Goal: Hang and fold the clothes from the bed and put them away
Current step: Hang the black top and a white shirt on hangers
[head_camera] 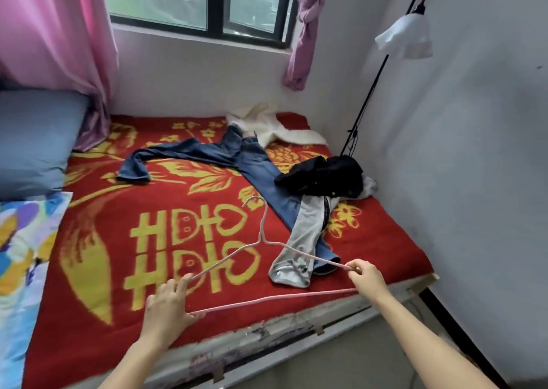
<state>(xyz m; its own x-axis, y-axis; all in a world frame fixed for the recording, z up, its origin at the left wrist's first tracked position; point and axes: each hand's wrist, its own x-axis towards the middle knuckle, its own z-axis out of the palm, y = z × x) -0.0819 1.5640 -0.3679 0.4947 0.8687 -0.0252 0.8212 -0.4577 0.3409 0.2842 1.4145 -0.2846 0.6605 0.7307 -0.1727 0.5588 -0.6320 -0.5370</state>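
At the near edge of the bed, my left hand (169,301) grips the left corner of a pink wire hanger (263,241), fingers curled round the wire. My right hand (367,278) pinches the hanger's right corner. The hanger is held just above the red-and-gold blanket (98,234), its hook pointing away towards the far wall.

Just beyond the right hand, a grey garment (299,240) with a dark zip lies lengthwise near the bed's right side, overlapping one leg of a pair of blue jeans (237,154). The jeans sprawl across the middle of the blanket, the other leg stretched out to the left. A black garment (323,175) is bunched on the jeans and the grey piece, close to the right wall. A white garment (267,124) is heaped in the far right corner, touching the jeans' waist.

On the left lie a floral quilt (23,255) and, farther back, a blue pillow (35,139). A floor lamp (406,35) stands by the right wall, and pink curtains (59,32) flank the window (207,0) beyond.
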